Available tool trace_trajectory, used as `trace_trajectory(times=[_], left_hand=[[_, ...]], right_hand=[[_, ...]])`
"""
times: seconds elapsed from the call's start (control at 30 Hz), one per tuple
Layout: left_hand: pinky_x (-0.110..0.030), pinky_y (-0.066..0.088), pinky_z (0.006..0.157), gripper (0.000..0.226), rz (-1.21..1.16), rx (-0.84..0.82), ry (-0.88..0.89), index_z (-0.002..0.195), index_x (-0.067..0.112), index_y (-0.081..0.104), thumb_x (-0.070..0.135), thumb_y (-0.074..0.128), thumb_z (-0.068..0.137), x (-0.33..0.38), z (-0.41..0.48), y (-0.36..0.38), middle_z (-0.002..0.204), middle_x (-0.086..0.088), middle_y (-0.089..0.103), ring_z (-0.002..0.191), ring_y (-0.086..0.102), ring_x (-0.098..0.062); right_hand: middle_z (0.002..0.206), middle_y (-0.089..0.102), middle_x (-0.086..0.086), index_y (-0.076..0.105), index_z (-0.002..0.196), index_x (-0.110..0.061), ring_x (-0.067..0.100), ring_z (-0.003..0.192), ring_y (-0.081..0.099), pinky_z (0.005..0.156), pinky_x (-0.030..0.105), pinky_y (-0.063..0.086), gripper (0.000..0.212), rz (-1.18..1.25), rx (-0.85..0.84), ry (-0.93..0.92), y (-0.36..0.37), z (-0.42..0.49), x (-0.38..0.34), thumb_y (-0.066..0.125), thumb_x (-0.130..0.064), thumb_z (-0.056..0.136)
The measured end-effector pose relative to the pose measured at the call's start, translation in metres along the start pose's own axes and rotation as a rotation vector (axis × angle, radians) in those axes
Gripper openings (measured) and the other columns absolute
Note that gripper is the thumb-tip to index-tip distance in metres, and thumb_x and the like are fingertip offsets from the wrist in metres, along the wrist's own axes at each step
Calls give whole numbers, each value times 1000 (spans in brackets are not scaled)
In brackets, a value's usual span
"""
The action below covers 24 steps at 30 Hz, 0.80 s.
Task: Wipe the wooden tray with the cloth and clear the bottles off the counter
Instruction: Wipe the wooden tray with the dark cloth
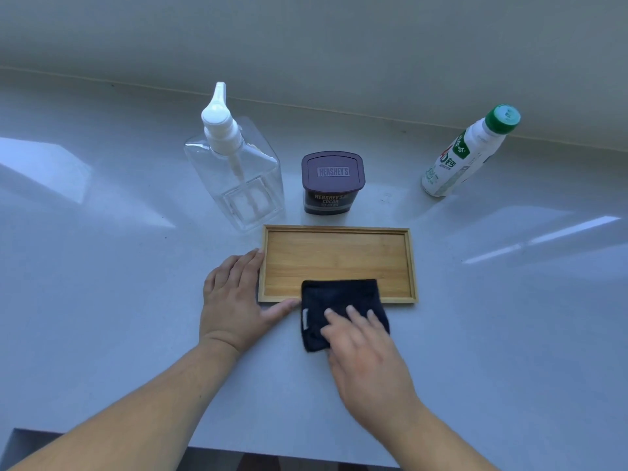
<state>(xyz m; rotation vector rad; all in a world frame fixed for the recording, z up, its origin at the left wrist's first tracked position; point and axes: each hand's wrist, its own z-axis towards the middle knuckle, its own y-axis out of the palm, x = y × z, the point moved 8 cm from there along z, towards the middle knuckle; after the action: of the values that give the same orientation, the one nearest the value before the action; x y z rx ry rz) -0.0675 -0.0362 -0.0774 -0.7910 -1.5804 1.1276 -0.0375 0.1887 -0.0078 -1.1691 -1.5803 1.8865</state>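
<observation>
The wiping step looks to be in hand. The right hand (367, 355) lies flat, fingers spread, pressing the dark cloth (339, 300), which overlaps the near rim of the wooden tray (339, 253) at the frame's centre. The left hand (234, 297) rests open against the tray's left edge, steadying it. Next, the cloth likely needs pushing across the bare, light-toned tray floor. The clear pump bottle (234, 171) and green-capped bottle (472, 151) stand uncleared on the surface (102, 266), upper frame.
</observation>
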Motion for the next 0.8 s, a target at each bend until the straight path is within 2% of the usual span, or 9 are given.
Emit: trace_trajectory(times=[0.1,0.2,0.27,0.33,0.4,0.47,0.57,0.67,0.8], left_hand=[[-41,18,118,108,13,0,5,150,24,43,98,45,71,-1,0,1,151,7,51,142,36,-22],[-40,17,117,108,32,0,17,150,24,42,99,43,72,0,1,1,150,6,52,141,36,-22],[-40,17,117,108,32,-3,14,151,24,43,99,42,72,1,0,0,150,6,52,142,36,-22],[-41,17,118,108,16,-11,7,152,24,42,98,42,73,1,-1,-2,152,6,51,143,34,-22],[-42,19,120,103,-30,-27,-6,152,25,43,94,43,76,1,0,-5,153,7,49,145,31,-21],[-45,26,118,92,-118,-36,-40,150,24,46,85,47,82,4,2,-11,150,6,53,143,33,-22],[-44,43,107,75,-342,-56,-195,146,26,50,73,51,87,6,6,-20,139,4,60,135,43,-19],[-36,45,96,63,-623,-125,-384,146,34,50,63,57,90,10,8,-20,139,11,59,124,53,-11],[-34,37,94,55,-868,-226,-528,144,39,50,54,58,92,15,11,-19,132,15,55,115,49,-11]], right_hand=[[130,73,1,74,105,-24,33,119,69,99,54,56,24,-92,-78,-146,23,-28,-36,58,-26,87],[130,73,-1,74,94,-30,30,119,70,98,49,58,18,-127,-209,-175,44,-46,-51,76,-38,78],[135,70,-2,74,101,-32,29,123,67,100,46,57,33,-85,-236,-192,43,-48,-47,72,-57,79],[137,68,-2,71,115,-30,26,123,64,102,41,54,44,58,-164,-177,25,-40,-34,64,-64,87],[142,63,-1,65,128,-26,22,129,56,108,41,47,47,188,-13,15,-1,-23,6,58,-58,94],[151,51,-5,52,144,-27,16,140,41,114,36,37,54,306,83,356,-24,-8,63,49,-57,99],[159,41,-6,35,155,-32,16,145,36,106,32,34,60,669,119,797,-31,3,126,42,-61,102],[149,47,-8,36,152,-37,13,130,45,99,32,33,57,893,121,936,-26,16,143,38,-64,103],[121,56,-21,48,136,-37,15,124,50,97,34,34,51,980,168,983,-27,21,148,34,-70,99]])
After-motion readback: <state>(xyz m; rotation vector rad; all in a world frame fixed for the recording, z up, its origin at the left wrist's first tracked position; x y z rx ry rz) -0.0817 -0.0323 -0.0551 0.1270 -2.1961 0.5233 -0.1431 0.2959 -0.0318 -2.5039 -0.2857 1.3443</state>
